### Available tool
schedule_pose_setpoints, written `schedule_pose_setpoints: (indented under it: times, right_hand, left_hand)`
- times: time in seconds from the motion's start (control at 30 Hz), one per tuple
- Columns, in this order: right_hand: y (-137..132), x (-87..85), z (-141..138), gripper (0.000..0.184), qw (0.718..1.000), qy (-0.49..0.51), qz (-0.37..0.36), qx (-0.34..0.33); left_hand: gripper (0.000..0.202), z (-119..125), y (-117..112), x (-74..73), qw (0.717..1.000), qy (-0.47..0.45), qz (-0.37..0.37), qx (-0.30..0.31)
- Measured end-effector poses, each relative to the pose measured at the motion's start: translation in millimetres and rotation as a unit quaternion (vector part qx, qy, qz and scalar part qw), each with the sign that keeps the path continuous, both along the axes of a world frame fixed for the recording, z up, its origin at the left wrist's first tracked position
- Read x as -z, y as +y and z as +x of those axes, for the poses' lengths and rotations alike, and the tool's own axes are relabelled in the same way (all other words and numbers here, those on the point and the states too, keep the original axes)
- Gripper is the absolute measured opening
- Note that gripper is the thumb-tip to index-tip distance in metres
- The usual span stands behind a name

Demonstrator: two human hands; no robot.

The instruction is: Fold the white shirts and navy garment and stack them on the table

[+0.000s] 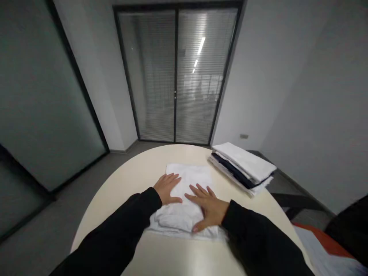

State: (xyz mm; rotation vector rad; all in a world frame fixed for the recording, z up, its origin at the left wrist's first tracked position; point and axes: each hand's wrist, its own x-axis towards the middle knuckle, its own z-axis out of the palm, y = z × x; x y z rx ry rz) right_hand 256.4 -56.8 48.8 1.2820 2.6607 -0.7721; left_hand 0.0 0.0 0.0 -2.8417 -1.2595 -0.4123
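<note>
The left hand (168, 189) is laid flat, thumb spread and nothing gripped, on the left side of a folded white cloth (186, 176). The cloth is placed on the desk (117, 199), beneath and between both hands. Its right side is covered by the right hand (208, 206), opened wide, nothing gripped. Beyond and right of that hand, a stack of folded cloths (244, 161) is set at the desk's edge.
</note>
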Motion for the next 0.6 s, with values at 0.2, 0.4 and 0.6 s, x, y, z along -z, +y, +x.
schedule_pose_setpoints:
  times: [0.2,0.4,0.6]
  right_hand:
    - [9,14.2,1,0.116,1.0,0.011,0.028,0.004]
    - [24,18.7,10,0.115,0.997,0.042,0.063,0.028]
    - [18,8.9,28,0.084,0.994,0.067,0.08,0.038]
  left_hand:
    - [0.055,2,-8,-20.3,0.997,-0.045,-0.013,0.061]
    - [0.086,4,-25,-13.2,0.987,-0.028,-0.056,0.146]
    - [0.08,5,-27,-16.7,0.991,0.007,-0.043,0.127]
